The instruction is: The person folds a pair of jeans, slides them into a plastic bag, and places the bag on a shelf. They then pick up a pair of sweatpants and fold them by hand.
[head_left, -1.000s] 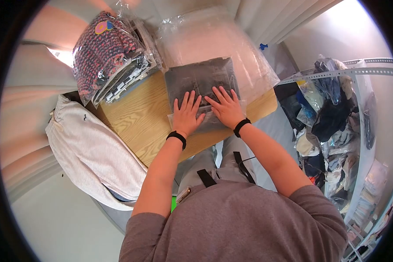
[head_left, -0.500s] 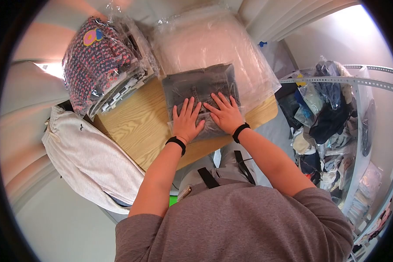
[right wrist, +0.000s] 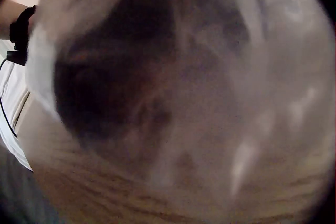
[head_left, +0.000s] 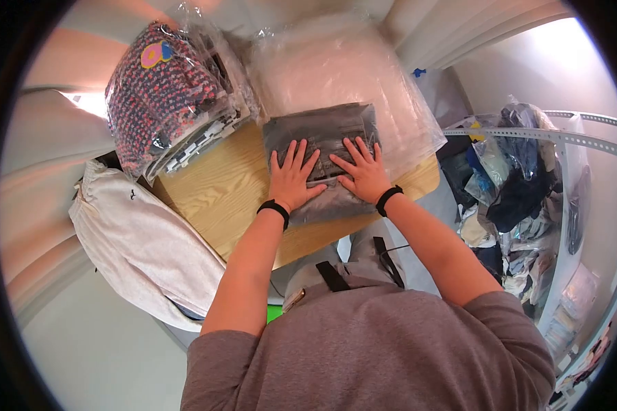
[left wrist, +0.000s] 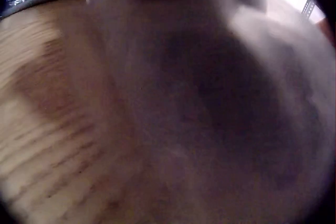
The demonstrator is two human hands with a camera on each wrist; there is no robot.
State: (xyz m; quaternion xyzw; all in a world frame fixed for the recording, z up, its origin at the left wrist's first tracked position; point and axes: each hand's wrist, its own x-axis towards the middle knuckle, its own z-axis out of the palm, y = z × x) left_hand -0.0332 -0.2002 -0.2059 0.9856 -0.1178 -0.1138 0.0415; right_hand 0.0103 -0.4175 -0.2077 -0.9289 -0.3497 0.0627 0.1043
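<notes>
A dark folded garment in a clear plastic bag (head_left: 319, 125) lies flat on the wooden table, near its front edge. On the left part of this package rests my left hand (head_left: 293, 179), fingers spread and straight. My right hand (head_left: 365, 175) lies flat on the right part, its fingers also spread. The thumbs point toward each other over the bag's near part. Up close and blurred, the left wrist view shows the bag's dark surface (left wrist: 210, 87) beside the wood grain. Cloudy plastic over something dark (right wrist: 131, 77) fills most of the right wrist view.
Behind the package lies a pile of clear plastic bags (head_left: 329, 68). A bagged knitted garment (head_left: 164, 96) sits at the table's far left, with pale trousers (head_left: 140, 236) draped at the left edge. To the right, a metal rack (head_left: 583, 137) stands around heaped bagged clothes (head_left: 521, 195).
Both hands stay flat on the package and have moved slightly apart. The clear bag edge that stuck out by the right hand no longer shows there. The head view has shifted a little.
</notes>
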